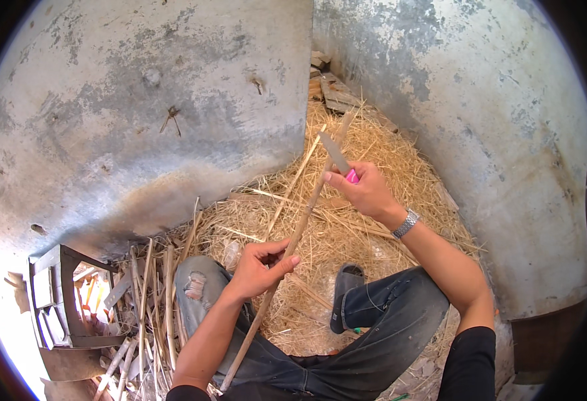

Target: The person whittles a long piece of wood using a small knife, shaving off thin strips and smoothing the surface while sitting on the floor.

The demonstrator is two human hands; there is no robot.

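A long thin bamboo stick [305, 217] slants from beside my lap up and away to the right. My left hand [261, 269] is wrapped round it at about its middle, thumb along the near side. Farther up, my right hand [365, 194] grips a knife [334, 152] by its pink handle. Its grey blade lies against or just over the stick near the far end, and I cannot tell whether it cuts in. The right thumb reaches to the stick below the blade. A paler split strip [296, 182] lies left of the stick.
Straw and shavings [387, 150] cover the floor between two worn plastered walls [140, 87]. Several bamboo poles [169, 294] lean at my left by a dark frame [66, 294]. My jeans-clad legs [387, 314] are bent around the work; a dark sandal [345, 291] shows between them.
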